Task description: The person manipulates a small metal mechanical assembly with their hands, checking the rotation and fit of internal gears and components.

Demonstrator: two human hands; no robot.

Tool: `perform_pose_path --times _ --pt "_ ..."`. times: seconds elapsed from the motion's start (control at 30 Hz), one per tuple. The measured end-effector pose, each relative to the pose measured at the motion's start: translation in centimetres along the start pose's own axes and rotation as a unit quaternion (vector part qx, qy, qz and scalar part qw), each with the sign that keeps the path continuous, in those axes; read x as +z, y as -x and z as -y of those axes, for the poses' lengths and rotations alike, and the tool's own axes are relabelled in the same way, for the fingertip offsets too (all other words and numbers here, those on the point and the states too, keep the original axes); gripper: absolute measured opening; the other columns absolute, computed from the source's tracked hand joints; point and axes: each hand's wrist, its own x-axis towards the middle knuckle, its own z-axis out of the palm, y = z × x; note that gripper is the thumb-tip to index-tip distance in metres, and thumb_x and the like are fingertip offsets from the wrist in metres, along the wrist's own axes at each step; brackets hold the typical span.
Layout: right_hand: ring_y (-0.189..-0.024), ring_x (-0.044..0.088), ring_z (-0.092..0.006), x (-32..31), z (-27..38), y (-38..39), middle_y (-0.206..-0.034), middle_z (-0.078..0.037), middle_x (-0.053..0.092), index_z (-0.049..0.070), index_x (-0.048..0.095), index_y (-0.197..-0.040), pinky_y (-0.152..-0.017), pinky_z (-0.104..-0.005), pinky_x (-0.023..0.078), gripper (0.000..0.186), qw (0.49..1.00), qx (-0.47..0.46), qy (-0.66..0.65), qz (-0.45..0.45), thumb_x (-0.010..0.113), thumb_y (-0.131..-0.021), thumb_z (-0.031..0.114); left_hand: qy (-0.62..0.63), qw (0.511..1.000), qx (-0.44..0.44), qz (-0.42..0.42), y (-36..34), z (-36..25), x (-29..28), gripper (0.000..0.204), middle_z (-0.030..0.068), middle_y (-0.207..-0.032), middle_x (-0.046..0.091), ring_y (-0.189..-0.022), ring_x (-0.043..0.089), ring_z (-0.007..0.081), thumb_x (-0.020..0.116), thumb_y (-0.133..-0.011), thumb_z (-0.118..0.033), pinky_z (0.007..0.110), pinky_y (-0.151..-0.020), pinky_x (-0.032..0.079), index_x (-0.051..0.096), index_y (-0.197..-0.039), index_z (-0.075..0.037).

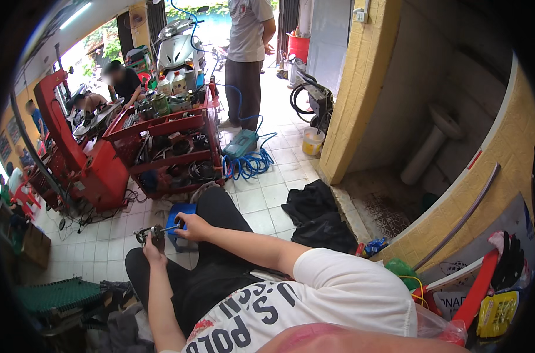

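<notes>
My left hand (154,249) is closed around a small greyish metal mechanical part (143,236), held up above my left knee. What kind of part it is I cannot make out. In my right hand (192,228) is a slim tool with a straight metal shaft, which looks like a screwdriver (171,227); its shaft points left and meets the metal part. The fingers hide most of its handle. Just beyond and below both hands stands a low blue stool (184,213), between my knees.
A red tool cart (179,160) with bottles and tools stands ahead, beside a red lift machine (100,176). Coiled blue hose (253,165) lies on the tiles. Black cloth (317,219) lies to the right. A person (244,70) stands behind; others work at the far left.
</notes>
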Motion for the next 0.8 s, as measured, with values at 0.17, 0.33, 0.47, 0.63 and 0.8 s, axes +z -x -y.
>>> perform_pose_path --times 0.17,0.33,0.47,0.63,0.8 --pt "-0.093 0.074 -0.0387 1.3 -1.7 -0.6 -0.098 -0.022 0.076 0.002 0.071 -0.105 -0.083 -0.0435 0.057 0.023 0.999 -0.032 -0.001 -0.003 0.075 -0.095 0.023 0.011 1.0 -0.022 0.013 -0.6 0.4 -0.8 0.026 0.008 -0.108 0.077 -0.093 0.074 0.0197 0.064 -0.104 -0.024 0.033 -0.077 0.06 0.071 -0.121 -0.007" --pt "-0.082 0.074 -0.0285 1.5 -4.4 -1.7 -0.093 -0.018 0.077 0.003 0.078 -0.105 -0.074 -0.0409 0.056 0.036 0.998 0.045 0.001 0.041 0.059 -0.106 0.034 0.027 1.0 -0.01 -0.002 -0.8 0.5 1.3 0.026 0.0095 -0.104 0.077 -0.09 0.075 0.0238 0.073 -0.097 -0.022 0.039 -0.078 0.063 0.076 -0.114 -0.002" --pt "-0.082 0.075 -0.0242 2.5 -2.5 -1.3 -0.091 -0.016 0.077 0.0 0.071 -0.109 -0.074 -0.0379 0.056 0.027 0.999 -0.031 0.007 -0.009 0.07 -0.1 0.025 0.034 0.999 -0.002 -0.026 -0.1 -0.3 0.3 0.022 0.0105 -0.105 0.076 -0.089 0.076 0.0238 0.069 -0.1 -0.021 0.04 -0.079 0.063 0.07 -0.112 -0.003" --pt "-0.078 0.076 -0.0233 2.7 -1.9 -1.5 -0.089 -0.015 0.078 -0.001 0.067 -0.105 -0.072 -0.0348 0.056 0.022 0.999 0.009 -0.012 0.028 0.07 -0.1 0.02 -0.006 1.0 0.009 -0.013 -0.3 -0.3 -0.7 0.024 0.0096 -0.106 0.077 -0.09 0.076 0.0231 0.066 -0.102 -0.024 0.039 -0.081 0.064 0.069 -0.116 -0.005" --pt "-0.07 0.074 -0.0217 2.1 -1.5 -1.8 -0.089 -0.015 0.078 -0.002 0.067 -0.111 -0.064 -0.0363 0.055 0.027 0.995 0.045 0.052 0.078 0.067 -0.103 0.024 -0.011 1.0 0.008 -0.005 0.2 -0.7 -0.8 0.023 0.0075 -0.101 0.077 -0.09 0.076 0.0214 0.065 -0.102 -0.025 0.036 -0.084 0.062 0.072 -0.112 -0.006"
